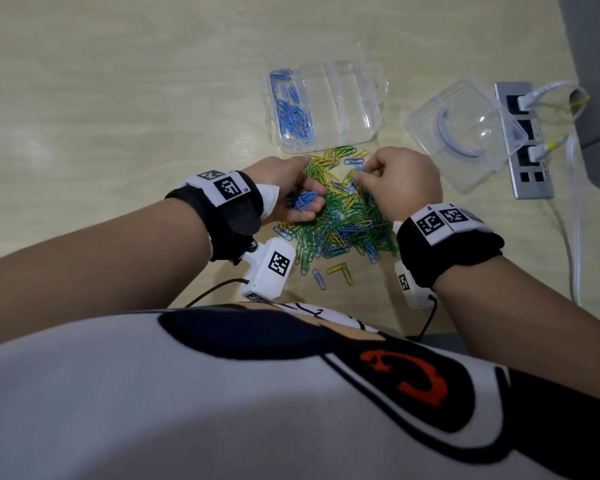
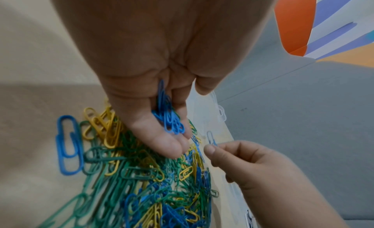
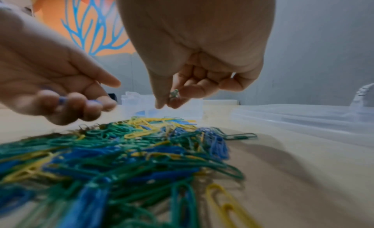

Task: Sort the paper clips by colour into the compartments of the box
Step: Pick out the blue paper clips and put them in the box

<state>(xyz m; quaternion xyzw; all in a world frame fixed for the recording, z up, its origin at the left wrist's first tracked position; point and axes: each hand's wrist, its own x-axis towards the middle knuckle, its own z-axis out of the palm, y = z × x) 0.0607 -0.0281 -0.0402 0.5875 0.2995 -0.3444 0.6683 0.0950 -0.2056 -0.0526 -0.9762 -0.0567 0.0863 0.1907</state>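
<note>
Head view: the left hand (image 1: pixel 288 188) cups a bunch of blue clips (image 1: pixel 305 199) over the mixed pile (image 1: pixel 343 216); the right hand (image 1: pixel 400 183) pinches 1 clip (image 1: pixel 360 169). 1 clear box (image 1: pixel 357 133) holds blue clips in its left compartment.

Left wrist view: curled fingers (image 2: pixel 161 138) cradle the bunch.

Right wrist view: thumb and forefinger close on 1 clip.

You have a clear plastic compartment box (image 1: pixel 340 109) lying open on the pale wooden table, and only its leftmost compartment holds blue paper clips (image 1: pixel 293 112). Just in front of that box, your mixed heap of green, yellow and blue wire paper clips (image 1: pixel 343 220) sprawls flat, a few strays (image 1: pixel 340 270) lying beyond its near edge.
</note>
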